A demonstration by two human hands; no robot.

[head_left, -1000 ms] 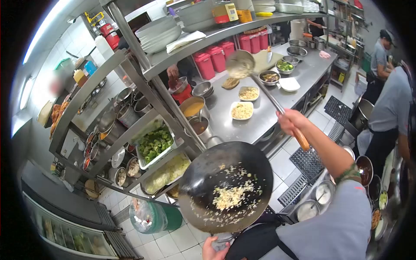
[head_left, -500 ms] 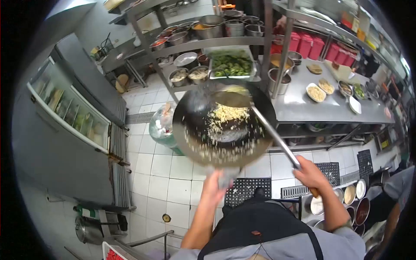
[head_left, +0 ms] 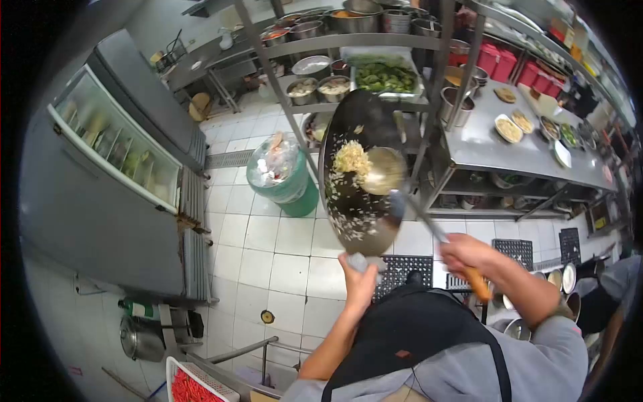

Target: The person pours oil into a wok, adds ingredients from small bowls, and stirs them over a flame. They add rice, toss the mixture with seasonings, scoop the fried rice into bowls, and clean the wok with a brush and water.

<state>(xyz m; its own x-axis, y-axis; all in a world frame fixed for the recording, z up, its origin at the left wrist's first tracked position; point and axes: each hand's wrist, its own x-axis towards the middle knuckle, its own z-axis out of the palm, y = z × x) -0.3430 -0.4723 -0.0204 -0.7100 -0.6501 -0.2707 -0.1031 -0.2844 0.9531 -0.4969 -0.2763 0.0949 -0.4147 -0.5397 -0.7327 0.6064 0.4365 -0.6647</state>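
Note:
A large dark wok [head_left: 341, 124] hangs in the air in front of me, tilted steeply sideways. At its near rim, my left hand [head_left: 360, 285] is closed around the wok's edge or handle with a grey cloth [head_left: 366, 262] in between. My right hand [head_left: 470, 254] grips the orange-brown handle of a long steel ladle [head_left: 385, 171], whose round bowl is inside the wok. Beside that bowl lies a clump of pale yellow, finely chopped food [head_left: 352, 158]. White grain-like bits [head_left: 355, 224] are scattered over the wok's near side. The ladle is partly blurred.
A green bin [head_left: 299, 199] lined with plastic stands left of the wok. Behind it, a metal rack [head_left: 335, 43] holds pots and a tray of green vegetables [head_left: 385, 77]. A steel counter [head_left: 469, 144] with bowls is at right, a fridge [head_left: 100, 208] at left. Another person's sleeve [head_left: 626, 281] shows at far right.
The wok has tipped from nearly level to steeply sideways, and its food has gathered at the left. The ladle bowl has moved lower and to the right. My view has shifted left.

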